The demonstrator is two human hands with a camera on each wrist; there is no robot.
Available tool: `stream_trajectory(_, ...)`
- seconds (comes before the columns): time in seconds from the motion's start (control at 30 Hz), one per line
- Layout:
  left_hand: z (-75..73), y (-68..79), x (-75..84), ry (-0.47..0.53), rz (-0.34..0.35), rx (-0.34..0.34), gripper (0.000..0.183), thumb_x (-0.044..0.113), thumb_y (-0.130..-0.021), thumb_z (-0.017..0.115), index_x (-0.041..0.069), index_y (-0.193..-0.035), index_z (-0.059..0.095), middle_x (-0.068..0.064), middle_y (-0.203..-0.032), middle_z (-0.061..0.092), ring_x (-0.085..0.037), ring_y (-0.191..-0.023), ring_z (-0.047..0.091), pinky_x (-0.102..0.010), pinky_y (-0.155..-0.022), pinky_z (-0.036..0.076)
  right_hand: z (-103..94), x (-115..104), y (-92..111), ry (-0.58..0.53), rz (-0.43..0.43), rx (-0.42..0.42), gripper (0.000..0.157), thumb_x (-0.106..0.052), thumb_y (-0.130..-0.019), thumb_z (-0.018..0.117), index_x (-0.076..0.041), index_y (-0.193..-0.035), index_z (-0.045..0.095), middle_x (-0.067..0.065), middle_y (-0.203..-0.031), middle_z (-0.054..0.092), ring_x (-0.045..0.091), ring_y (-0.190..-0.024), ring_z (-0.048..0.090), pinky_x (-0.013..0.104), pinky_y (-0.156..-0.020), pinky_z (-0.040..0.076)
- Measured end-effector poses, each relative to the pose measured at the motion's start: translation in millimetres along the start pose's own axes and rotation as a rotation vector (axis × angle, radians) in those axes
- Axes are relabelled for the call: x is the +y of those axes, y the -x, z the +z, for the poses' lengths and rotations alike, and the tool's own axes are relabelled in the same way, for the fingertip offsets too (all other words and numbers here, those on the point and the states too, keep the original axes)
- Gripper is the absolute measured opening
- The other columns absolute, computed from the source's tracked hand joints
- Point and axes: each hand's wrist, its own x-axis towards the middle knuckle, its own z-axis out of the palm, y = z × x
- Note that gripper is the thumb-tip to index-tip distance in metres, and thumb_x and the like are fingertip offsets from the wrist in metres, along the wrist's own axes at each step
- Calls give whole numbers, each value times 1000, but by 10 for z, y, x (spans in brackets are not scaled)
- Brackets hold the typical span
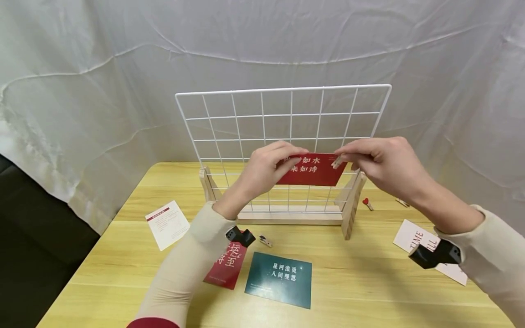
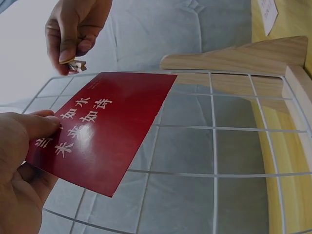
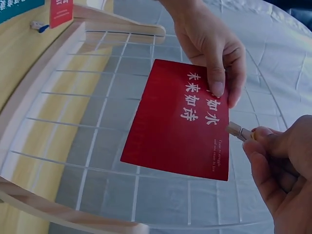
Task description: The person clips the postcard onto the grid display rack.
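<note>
A red card with white lettering is pinched at its upper left edge by my left hand, thumb in front and fingers behind. The card hangs in front of the white wire grid. My right hand pinches a small wooden clothespin between thumb and forefinger. In the right wrist view the tip of the clothespin is right at the card's top edge, near the small print. My left thumb covers part of the lettering.
The grid stands in a wooden base. Around it lie a teal card, another red card, a white card and a pink-lettered card. Loose clothespins lie about, including a dark-topped one and a red-heart one.
</note>
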Motion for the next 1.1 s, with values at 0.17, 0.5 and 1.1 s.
stream_trajectory(0.17,-12,-61,-14,4,17,38,24,11,-91,71,9,-115,71,-4,-107,70,-12,-91,64,-18,-78,50,-61,-43,-138,12,48,10,18,0,-82,77,-8,-97,79,3,-86,75,12,-67,69,7,-56,42)
stream_trajectory(0.5,-78,-169,-6,-8,1,95,22,9,-91,70,7,-113,72,-6,-106,70,-14,-93,63,-18,-79,50,-210,-99,-392,62,72,32,12,-5,-86,75,-14,-92,80,-1,-84,75,-5,-58,57,12,-49,36)
stream_trajectory(1.1,-93,-346,-21,-93,32,181,19,10,-94,67,6,-111,73,-5,-105,71,-14,-97,65,-17,-85,49,-311,-176,-742,176,5,0,12,-10,-90,70,-15,-93,81,-1,-79,74,3,-45,45,17,-44,27)
